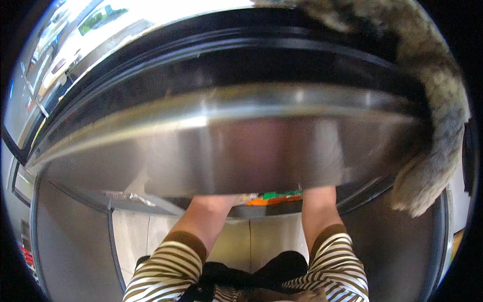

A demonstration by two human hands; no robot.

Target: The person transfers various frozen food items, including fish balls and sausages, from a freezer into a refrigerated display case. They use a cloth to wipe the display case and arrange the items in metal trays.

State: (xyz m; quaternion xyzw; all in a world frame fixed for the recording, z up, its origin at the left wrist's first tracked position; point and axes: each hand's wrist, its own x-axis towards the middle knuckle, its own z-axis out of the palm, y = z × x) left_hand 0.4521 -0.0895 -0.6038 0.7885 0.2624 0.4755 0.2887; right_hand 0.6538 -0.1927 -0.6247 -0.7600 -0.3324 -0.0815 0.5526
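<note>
Both my hands are out of view, hidden beneath a broad stainless steel edge [241, 158] that crosses the middle of the view. My bare left forearm [211, 215] and right forearm [320, 207], with brown-and-white striped sleeves pushed up, reach in under it. What either hand touches cannot be seen. Between the forearms, orange packaging [271, 201] and green packaging [281, 194] show just below the steel. A shiny crumpled wrapper [141, 199] lies left of my left forearm.
Grey panels, looking like open cabinet doors, flank me at left [75, 234] and right [396, 234]. A black ledge [226, 68] lies beyond the steel. A grey-tan furry thing [445, 109] hangs down at the right. Pale floor tiles [234, 241] show below.
</note>
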